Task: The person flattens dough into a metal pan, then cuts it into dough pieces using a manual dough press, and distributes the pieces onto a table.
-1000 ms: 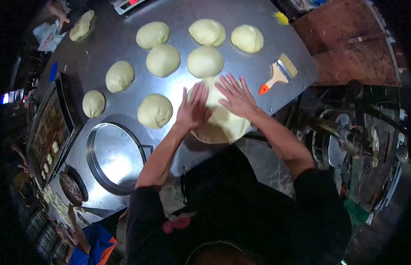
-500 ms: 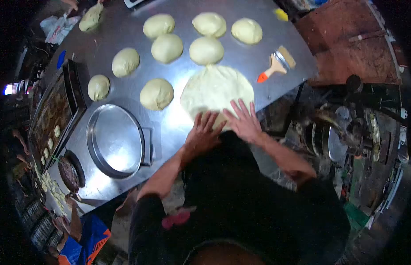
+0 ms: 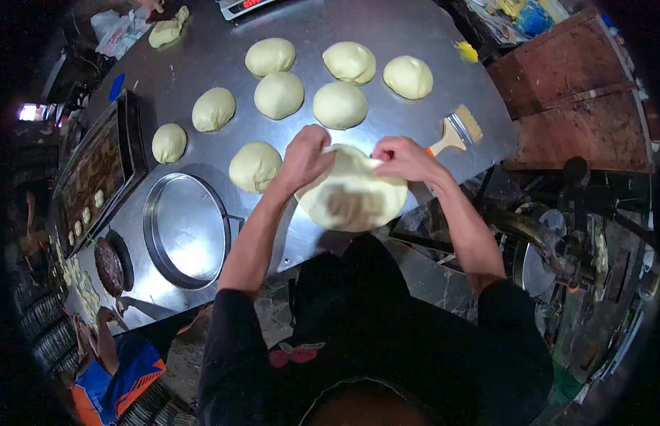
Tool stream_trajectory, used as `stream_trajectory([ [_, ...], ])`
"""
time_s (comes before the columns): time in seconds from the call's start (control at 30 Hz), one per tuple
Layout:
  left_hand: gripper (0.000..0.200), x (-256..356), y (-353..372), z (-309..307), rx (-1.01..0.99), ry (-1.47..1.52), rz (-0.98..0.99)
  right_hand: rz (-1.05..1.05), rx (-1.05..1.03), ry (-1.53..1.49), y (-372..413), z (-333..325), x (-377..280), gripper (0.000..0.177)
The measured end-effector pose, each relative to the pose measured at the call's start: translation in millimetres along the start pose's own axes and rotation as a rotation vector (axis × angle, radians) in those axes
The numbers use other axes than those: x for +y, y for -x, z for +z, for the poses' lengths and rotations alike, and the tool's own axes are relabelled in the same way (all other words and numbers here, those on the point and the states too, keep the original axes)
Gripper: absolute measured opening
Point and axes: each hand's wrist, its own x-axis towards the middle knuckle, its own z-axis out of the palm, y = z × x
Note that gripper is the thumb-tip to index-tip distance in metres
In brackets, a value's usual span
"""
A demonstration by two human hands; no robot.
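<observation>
A flattened round of dough (image 3: 355,202) lies at the near edge of the metal table. My left hand (image 3: 307,157) is closed on its far left rim, and my right hand (image 3: 403,157) pinches the far right rim. The far edge between them is lifted a little. Just beyond sits a smooth dough ball (image 3: 340,105); another dough ball (image 3: 255,167) rests left of my left hand. A wide brush (image 3: 458,129) with a wooden handle lies past my right hand, its orange handle tip partly hidden by that hand.
Several more dough balls (image 3: 279,95) stand across the metal table (image 3: 195,35). On the left are a round metal pan (image 3: 184,231), a dark tray (image 3: 96,170) and a brown round item (image 3: 108,267). A scale (image 3: 248,7) stands at the back. Another person's arm (image 3: 105,341) reaches in at lower left.
Both hands have moved from the dough's near edge, where they lay flat, to its far edge and closed on it. The dough has shifted toward me, and the camera view has shifted slightly.
</observation>
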Motion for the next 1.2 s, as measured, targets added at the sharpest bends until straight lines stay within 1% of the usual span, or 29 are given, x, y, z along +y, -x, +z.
stream_trajectory([
  [0.03,0.035,2,9,-4,0.042,0.232,-0.108,-0.002,-0.004,-0.001,0,2,8,0.032],
  [0.07,0.035,1,8,-5,0.033,0.236,-0.115,-0.075,0.122,-0.476,1,13,20,0.034],
  [0.1,0.039,-1,5,-4,-0.188,0.458,-0.319,-0.143,0.254,-0.949,4,27,30,0.037],
  [0.13,0.044,-5,-1,-5,-0.407,0.672,-0.514,-0.14,0.257,-0.949,3,41,33,0.037],
  [0.17,0.055,-23,-2,10,-0.579,0.755,-0.448,0.005,0.23,-0.761,1,55,35,0.039],
  [0.2,0.055,1,-6,-3,-0.662,0.604,-0.51,0.148,0.202,-0.57,0,64,33,0.042],
  [0.23,0.052,-4,-5,2,-0.632,0.543,-0.468,0.232,0.225,-0.487,2,63,20,0.046],
  [0.27,0.049,-10,0,6,-0.601,0.485,-0.431,0.235,0.226,-0.482,8,65,10,0.046],
  [0.3,0.049,-6,7,-5,-0.594,0.486,-0.427,0.195,0.264,-0.584,16,65,2,0.046],
  [0.33,0.045,4,16,-26,-0.549,0.603,-0.436,0.146,0.298,-0.683,22,63,-12,0.046],
  [0.37,0.041,10,30,-46,-0.503,0.718,-0.45,0.108,0.337,-0.621,29,64,-30,0.046],
  [0.4,0.041,11,47,-60,-0.481,0.71,-0.459,0.064,0.369,-0.561,38,64,-56,0.046],
  [0.47,0.039,10,84,-96,-0.293,0.865,-0.211,-0.076,0.415,-0.332,48,75,-113,0.041],
  [0.53,0.042,10,121,-153,-0.207,0.641,-0.117,-0.145,0.45,-0.355,42,97,-163,0.042],
  [0.57,0.042,13,139,-184,-0.244,0.603,-0.219,-0.178,0.423,-0.347,30,111,-190,0.042],
  [0.6,0.042,5,161,-208,-0.216,0.592,-0.234,-0.229,0.472,-0.339,21,127,-214,0.043],
  [0.63,0.038,-3,180,-231,-0.154,0.464,-0.166,-0.276,0.531,-0.332,14,142,-236,0.044],
  [0.67,0.034,-7,197,-252,-0.1,0.345,-0.093,-0.285,0.524,-0.327,5,157,-254,0.044],
  [0.77,0.033,-29,244,-308,-0.048,0.351,-0.146,-0.261,0.453,-0.35,-34,192,-296,0.042],
  [0.83,0.034,-41,268,-336,-0.021,0.35,-0.157,-0.351,0.348,-0.428,-55,213,-323,0.041],
  [0.9,0.035,-47,289,-357,-0.035,0.555,-0.388,-0.357,0.281,-0.468,-74,228,-340,0.039],
  [0.93,0.035,-51,295,-363,-0.022,0.552,-0.387,-0.351,0.212,-0.514,-86,234,-345,0.038],
  [0.97,0.036,-57,300,-366,-0.021,0.646,-0.466,-0.36,0.204,-0.507,-101,240,-346,0.038],
  [1.0,0.037,-66,304,-367,-0.019,0.741,-0.541,-0.3,0.12,-0.577,-121,247,-343,0.04],
  [1.03,0.051,-112,308,-342,0.015,0.922,-0.514,-0.237,0.032,-0.645,-143,254,-338,0.042],
  [1.07,0.051,-137,315,-324,0.027,0.92,-0.518,-0.243,0.021,-0.641,-168,263,-330,0.042],
  [1.13,0.066,-168,324,-291,0.101,-0.018,-0.62,-0.147,0.209,-0.061,-218,288,-305,0.049],
  [1.17,0.069,-182,330,-274,0.137,-0.201,-0.512,-0.151,0.204,-0.062,-239,309,-295,0.049],
  [1.2,0.073,-193,334,-255,0.171,-0.379,-0.399,-0.247,0.43,0.056,-260,334,-289,0.052],
])
